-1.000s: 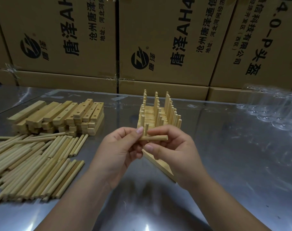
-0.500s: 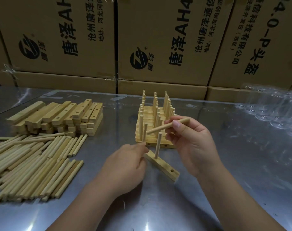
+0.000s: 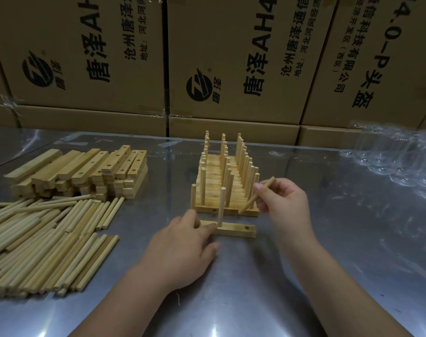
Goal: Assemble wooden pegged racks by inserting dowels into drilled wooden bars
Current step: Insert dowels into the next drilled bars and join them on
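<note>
A drilled wooden bar (image 3: 233,231) lies flat on the metal table in front of me. One dowel (image 3: 221,206) stands upright in its middle hole, and an open hole shows near its right end. My left hand (image 3: 182,249) rests on the bar's left end and holds it down with its fingers. My right hand (image 3: 283,203) pinches a loose dowel (image 3: 256,195) tilted above the bar's right end, its lower tip pointing down-left.
Finished pegged racks (image 3: 226,181) stand in a row just behind the bar. A stack of drilled bars (image 3: 85,171) sits at the left, with a heap of loose dowels (image 3: 44,242) in front of it. Cardboard boxes (image 3: 231,64) wall the back; clear plastic (image 3: 396,161) lies at the right.
The bar went from my hands down onto the table and now lies square to me. My left hand steadies its left end. My right hand swung the loose dowel toward upright.
</note>
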